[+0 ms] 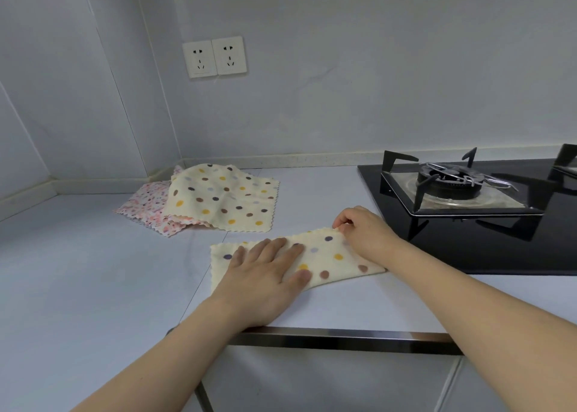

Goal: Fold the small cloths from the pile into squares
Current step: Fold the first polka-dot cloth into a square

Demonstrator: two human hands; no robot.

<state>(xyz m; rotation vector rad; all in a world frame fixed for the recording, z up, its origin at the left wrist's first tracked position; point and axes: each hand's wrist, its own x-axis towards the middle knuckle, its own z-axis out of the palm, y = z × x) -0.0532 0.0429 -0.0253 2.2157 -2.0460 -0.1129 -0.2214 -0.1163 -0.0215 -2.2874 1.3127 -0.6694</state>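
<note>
Cloth (324,255), cream with coloured dots, lies folded into a strip just left of the gas hob (468,193). Left hand (265,274) presses it flat, fingers straight. Right hand (362,230) pinches its far corner nearest the hob. Judged light, limp, prone to slipping; best taken by corners. Pile (212,199) sits farther left.

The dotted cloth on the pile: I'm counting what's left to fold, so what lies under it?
Under the dotted cloth a pink speckled cloth sticks out at the left and front, flat on the counter. Whether more cloths lie beneath is hidden by the top one.
</note>
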